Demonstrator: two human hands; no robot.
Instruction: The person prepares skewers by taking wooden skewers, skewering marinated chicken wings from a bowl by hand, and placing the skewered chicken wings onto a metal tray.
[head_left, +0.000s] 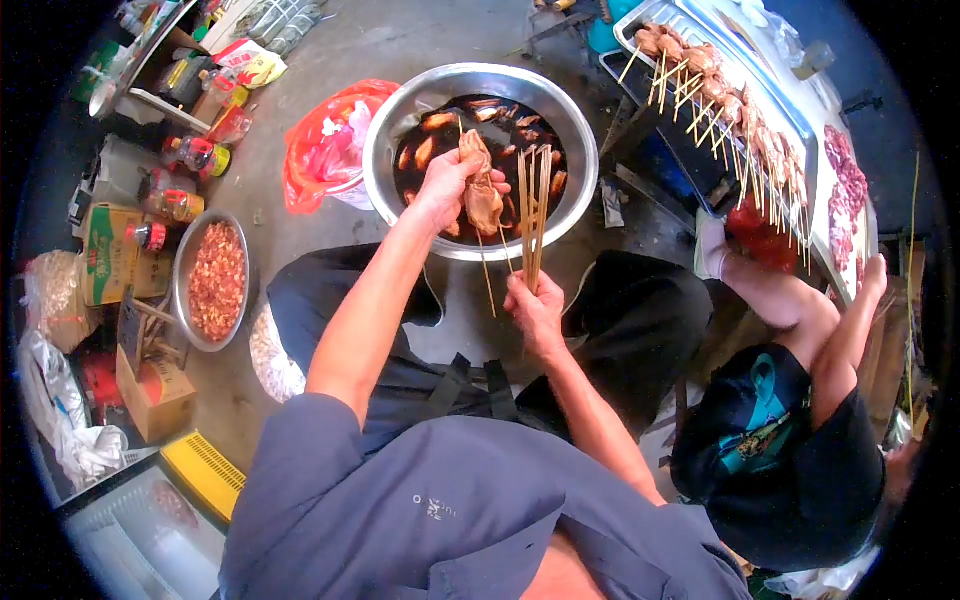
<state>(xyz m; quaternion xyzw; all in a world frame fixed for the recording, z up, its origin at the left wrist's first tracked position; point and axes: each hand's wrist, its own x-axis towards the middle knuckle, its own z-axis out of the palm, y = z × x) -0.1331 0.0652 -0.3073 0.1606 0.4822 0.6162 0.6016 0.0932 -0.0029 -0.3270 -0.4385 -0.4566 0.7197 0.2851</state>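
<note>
One skewered piece of meat [484,205] is held over the big metal bowl [582,150], pinched in the grip of the left hand [455,188], sticks poking out beneath! Over to the right hand [537,308], its grip wrapped tight around a bundle of bare sticks [536,205], points up by the bowl's near rim. Brown pieces [424,154] sit in the dark liquid below, and off right, loaded skewers [720,90] line the bench [820,195] near a co-worker's hand [874,276].
</note>
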